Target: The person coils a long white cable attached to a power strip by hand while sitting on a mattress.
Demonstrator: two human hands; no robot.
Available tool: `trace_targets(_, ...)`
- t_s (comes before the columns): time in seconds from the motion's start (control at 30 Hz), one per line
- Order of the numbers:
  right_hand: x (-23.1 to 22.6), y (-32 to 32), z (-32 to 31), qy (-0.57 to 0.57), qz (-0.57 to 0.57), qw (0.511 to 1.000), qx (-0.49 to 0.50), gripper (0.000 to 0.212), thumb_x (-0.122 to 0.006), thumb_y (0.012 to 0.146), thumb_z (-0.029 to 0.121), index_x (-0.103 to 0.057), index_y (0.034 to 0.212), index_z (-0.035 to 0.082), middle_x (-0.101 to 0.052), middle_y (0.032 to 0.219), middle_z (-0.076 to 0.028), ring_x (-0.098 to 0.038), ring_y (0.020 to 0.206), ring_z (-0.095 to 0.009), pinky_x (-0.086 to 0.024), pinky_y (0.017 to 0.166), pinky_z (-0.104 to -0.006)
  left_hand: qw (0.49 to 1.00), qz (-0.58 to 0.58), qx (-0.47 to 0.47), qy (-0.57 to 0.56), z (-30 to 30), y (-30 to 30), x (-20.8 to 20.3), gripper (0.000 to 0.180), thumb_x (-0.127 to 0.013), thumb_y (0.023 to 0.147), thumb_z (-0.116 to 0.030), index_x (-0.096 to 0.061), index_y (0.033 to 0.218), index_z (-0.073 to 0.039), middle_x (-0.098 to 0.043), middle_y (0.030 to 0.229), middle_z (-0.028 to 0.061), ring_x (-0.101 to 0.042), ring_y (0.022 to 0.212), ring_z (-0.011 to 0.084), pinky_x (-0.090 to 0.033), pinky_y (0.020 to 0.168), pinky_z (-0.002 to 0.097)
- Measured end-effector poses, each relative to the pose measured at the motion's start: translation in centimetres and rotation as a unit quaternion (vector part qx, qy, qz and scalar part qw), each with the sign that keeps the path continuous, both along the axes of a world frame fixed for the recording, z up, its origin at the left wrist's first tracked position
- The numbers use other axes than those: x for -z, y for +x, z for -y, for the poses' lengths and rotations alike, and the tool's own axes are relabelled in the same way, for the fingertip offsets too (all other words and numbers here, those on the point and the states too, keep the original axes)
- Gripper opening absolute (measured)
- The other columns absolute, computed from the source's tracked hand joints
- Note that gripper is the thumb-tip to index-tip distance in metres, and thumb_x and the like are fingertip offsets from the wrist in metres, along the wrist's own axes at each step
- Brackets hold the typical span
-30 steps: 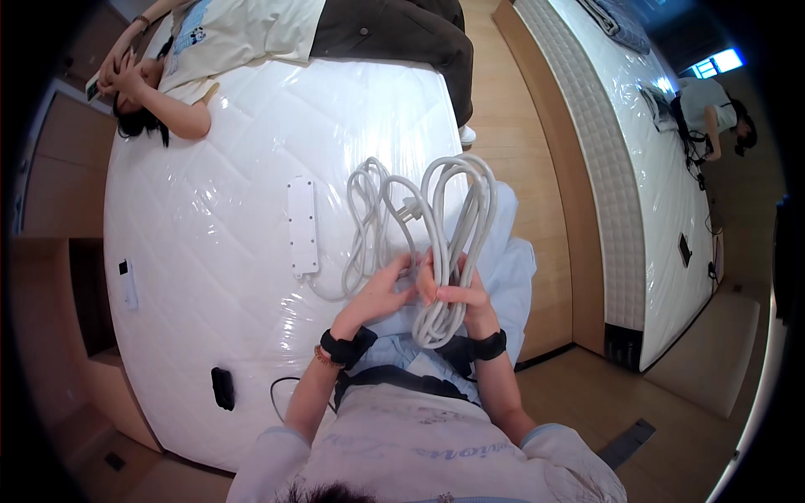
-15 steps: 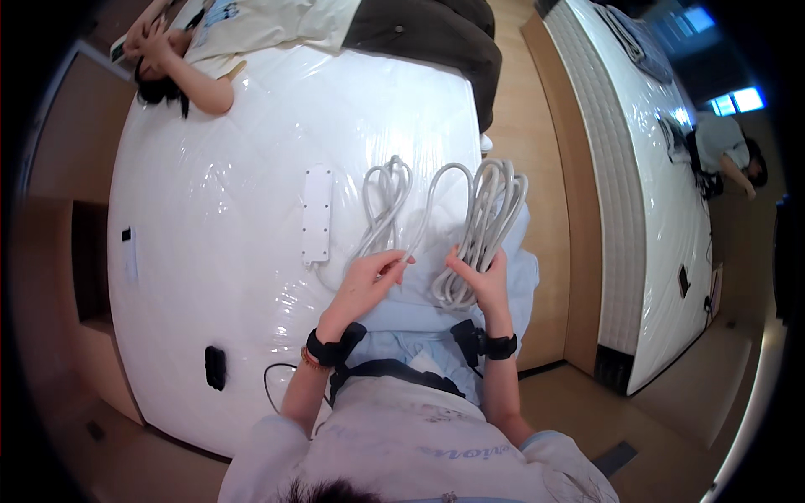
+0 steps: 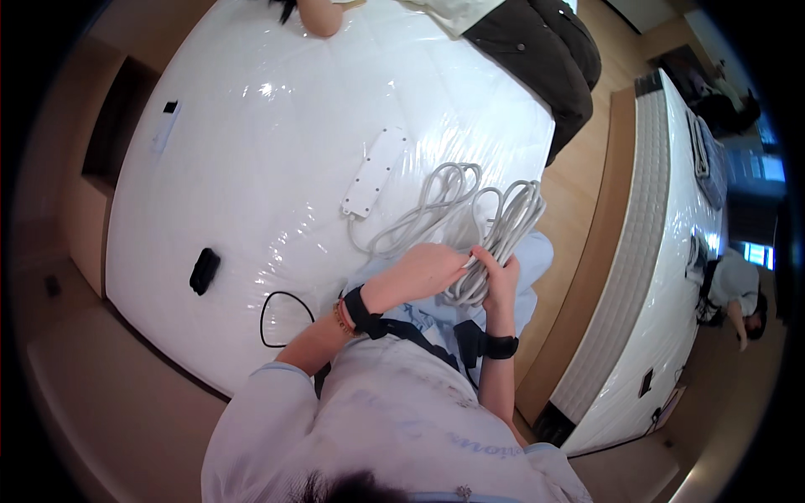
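A long grey power-strip cable (image 3: 518,220) hangs in several gathered loops from my right hand (image 3: 499,283), whose fingers and thumb are wrapped round the bundle. My left hand (image 3: 429,272) is closed with its fingertips against the near part of that bundle, on the cable. Its back hides part of the grip. More loose loops of the same cable spread over the mattress to the left of the bundle. They lead back to a white power strip (image 3: 373,174), which lies with its screw-dotted underside up. Both my wrists wear black straps.
The plastic-wrapped mattress (image 3: 243,184) carries a black case-like object (image 3: 204,272), a thin black cord (image 3: 262,317) and a small pale item (image 3: 166,126). A person in dark trousers (image 3: 537,59) lies at its far side. Another wrapped mattress (image 3: 650,335) stands to the right, across a wooden floor.
My left hand has moved right, from the loose cable to the bundle in my right hand. The view has turned, so the mattress and power strip appear tilted.
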State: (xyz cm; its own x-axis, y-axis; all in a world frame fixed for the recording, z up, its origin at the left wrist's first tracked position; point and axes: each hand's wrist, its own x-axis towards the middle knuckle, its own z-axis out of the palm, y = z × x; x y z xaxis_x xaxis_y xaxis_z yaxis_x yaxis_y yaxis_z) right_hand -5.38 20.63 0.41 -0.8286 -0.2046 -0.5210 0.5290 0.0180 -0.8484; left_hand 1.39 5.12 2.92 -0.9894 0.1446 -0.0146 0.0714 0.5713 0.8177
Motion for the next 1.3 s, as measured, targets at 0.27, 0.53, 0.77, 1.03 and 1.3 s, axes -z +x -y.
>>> trace_targets(0.27, -0.1, -1.3, 0.3, -0.063, 0.033, 0.997, 0.027, 0.022, -0.067, 0.073, 0.002, -0.056, 0.09, -0.006, -0.063, 0.077, -0.011, -0.061, 0.066, -0.017, -0.049, 0.061, -0.0268, 0.996, 0.025, -0.051, 0.068, 1.1, -1.2, -1.0, 0.019, -0.054, 0.082, -0.022, -0.061, 0.082, -0.004, -0.06, 0.071, 0.0153, -0.058, 0.069, 0.0342, -0.045, 0.063, 0.0421)
trace_targets(0.53, -0.6, -1.4, -0.1, -0.236, 0.039, 0.97, 0.052, 0.033, -0.066, 0.074, 0.004, -0.05, 0.103, -0.003, -0.062, 0.086, -0.012, -0.06, 0.075, -0.019, -0.048, 0.069, -0.029, 0.953, 0.18, -0.216, 0.113, 4.2, -1.1, 1.9, 0.019, -0.055, 0.084, -0.018, -0.063, 0.091, -0.003, -0.065, 0.076, 0.0093, -0.06, 0.065, 0.0232, -0.046, 0.062, 0.0321)
trace_targets(0.77, -1.8, -1.0, 0.7, -0.117, -0.055, 0.991, -0.024, 0.039, -0.064, 0.077, 0.003, -0.045, 0.111, -0.003, -0.061, 0.096, -0.014, -0.061, 0.089, -0.021, -0.049, 0.075, -0.0314, 0.895, 0.14, -0.165, 0.389, 3.6, -1.1, 0.0, 0.024, -0.058, 0.082, -0.01, -0.062, 0.098, 0.007, -0.064, 0.072, 0.0027, -0.053, 0.063, 0.0055, -0.044, 0.059, 0.0216)
trace_targets(1.03, -1.3, -1.9, 1.2, -0.169, 0.065, 0.983, -0.016, 0.031, -0.062, 0.078, 0.003, -0.05, 0.106, -0.004, -0.062, 0.087, -0.014, -0.063, 0.082, -0.022, -0.053, 0.071, -0.0322, 0.968, 0.095, -0.03, 0.23, 0.9, -1.3, -2.0, 0.022, -0.069, 0.076, -0.017, -0.068, 0.094, -0.004, -0.064, 0.077, 0.0041, -0.057, 0.069, 0.0095, -0.046, 0.061, 0.0231)
trace_targets(1.3, -2.4, -1.8, 0.1, -0.28, 0.027, 0.956, -0.083, 0.035, -0.058, 0.072, -0.001, -0.047, 0.105, -0.001, -0.059, 0.08, -0.011, -0.062, 0.08, -0.022, -0.05, 0.072, -0.0329, 0.967, -0.015, -0.25, 0.037, 5.3, 0.3, 7.2, 0.037, -0.072, 0.072, -0.027, -0.062, 0.097, -0.002, -0.063, 0.084, 0.0084, -0.057, 0.074, 0.0162, -0.046, 0.07, 0.0289)
